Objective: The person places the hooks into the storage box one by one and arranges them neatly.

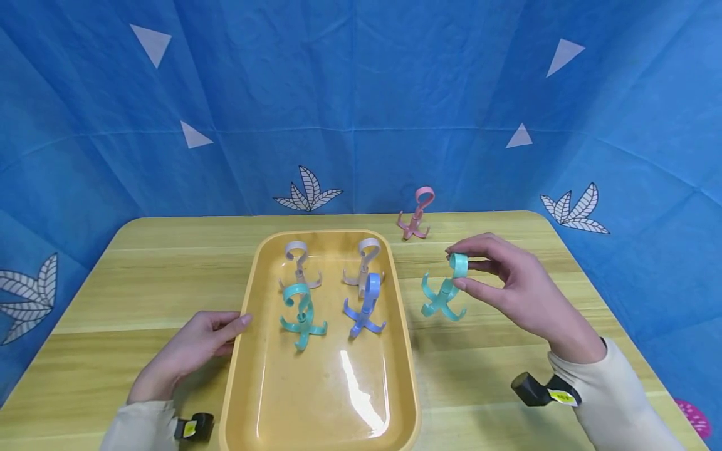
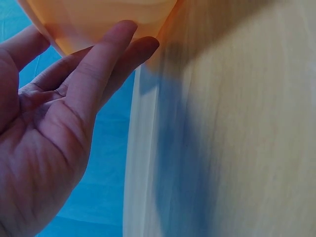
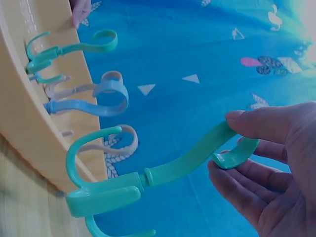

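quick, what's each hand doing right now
Left hand: holding the left edge of the yellow tray.
Right hand: holding a teal hook by its curled top.

A creased blue cloth backdrop [image 1: 361,75] rises beyond the far edge of a pale wood-grained bench [image 1: 169,266] with rounded far corners, and spreads along the left and right sides. White triangles [image 1: 151,44] dot its upper part; black-outlined leaf sprigs [image 1: 309,191] sit lower, left, centre and right. A pink print [image 1: 694,418] shows near right. Soft shadows fall across the wood.
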`<state>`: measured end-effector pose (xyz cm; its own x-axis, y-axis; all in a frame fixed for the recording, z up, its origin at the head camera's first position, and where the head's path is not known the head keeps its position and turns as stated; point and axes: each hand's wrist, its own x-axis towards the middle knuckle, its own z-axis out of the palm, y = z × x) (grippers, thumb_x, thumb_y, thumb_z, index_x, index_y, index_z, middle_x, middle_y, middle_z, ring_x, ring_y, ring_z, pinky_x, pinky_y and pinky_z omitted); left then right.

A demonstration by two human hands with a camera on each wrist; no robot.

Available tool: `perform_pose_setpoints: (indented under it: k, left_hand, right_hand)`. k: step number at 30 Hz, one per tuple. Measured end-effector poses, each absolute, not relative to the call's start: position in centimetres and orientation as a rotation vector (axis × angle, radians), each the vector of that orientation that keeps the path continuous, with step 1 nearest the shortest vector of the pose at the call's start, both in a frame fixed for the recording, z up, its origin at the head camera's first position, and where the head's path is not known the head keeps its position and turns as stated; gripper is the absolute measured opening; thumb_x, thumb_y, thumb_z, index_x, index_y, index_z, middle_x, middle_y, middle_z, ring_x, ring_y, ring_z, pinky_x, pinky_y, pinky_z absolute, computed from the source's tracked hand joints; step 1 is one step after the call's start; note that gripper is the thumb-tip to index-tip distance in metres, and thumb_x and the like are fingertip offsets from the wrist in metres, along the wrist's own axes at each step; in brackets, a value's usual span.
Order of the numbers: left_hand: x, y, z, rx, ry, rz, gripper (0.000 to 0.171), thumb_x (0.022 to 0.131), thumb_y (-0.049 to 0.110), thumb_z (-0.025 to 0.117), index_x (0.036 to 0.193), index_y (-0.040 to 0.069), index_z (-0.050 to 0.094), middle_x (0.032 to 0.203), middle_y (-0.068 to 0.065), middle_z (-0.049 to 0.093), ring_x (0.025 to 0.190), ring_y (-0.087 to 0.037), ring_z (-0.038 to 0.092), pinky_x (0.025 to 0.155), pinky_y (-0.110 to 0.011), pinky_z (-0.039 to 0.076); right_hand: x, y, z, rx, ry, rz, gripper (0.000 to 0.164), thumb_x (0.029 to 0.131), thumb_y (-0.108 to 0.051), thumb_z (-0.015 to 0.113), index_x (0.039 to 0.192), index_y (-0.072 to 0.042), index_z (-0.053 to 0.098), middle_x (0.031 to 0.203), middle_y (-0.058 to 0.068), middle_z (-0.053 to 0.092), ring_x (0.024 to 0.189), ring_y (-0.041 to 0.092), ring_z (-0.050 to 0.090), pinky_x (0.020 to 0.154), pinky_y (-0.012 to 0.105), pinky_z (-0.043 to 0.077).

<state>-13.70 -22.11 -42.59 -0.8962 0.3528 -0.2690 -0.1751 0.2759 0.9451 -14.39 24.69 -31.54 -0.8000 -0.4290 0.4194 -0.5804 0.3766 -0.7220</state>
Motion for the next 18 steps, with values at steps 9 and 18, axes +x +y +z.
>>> perform_pose_setpoints:
  k: [9, 18]
  left_hand:
    - [-13.5, -22.1, -42.6, 0.154, 2.106, 1.677, 0.054, 0.104, 0.028, 0.053, 0.130, -0.019, 0.050, 0.120, -0.025, 0.062, 0.103, -0.025, 0.066, 0.086, -0.038, 0.056]
    - [-13.6, -22.0, -42.6, 0.137, 2.111, 1.680, 0.055, 0.104, 0.029, 0.054, 0.131, -0.018, 0.049, 0.121, -0.025, 0.062, 0.105, -0.027, 0.065, 0.086, -0.037, 0.055]
  right_hand:
    - [-13.2, 23.6, -31.1, 1.046, -2.458, 1.404, 0.048, 0.079, 0.015, 0.075, 0.121, -0.004, 0.063, 0.116, 0.006, 0.063, 0.106, 0.019, 0.061, 0.092, 0.031, 0.052]
    - [-12.4, 22.3, -31.3, 1.206, -2.416, 1.517, 0.048, 0.078, 0.015, 0.075, 0.121, -0.002, 0.063, 0.119, 0.009, 0.063, 0.110, 0.023, 0.059, 0.092, 0.031, 0.052]
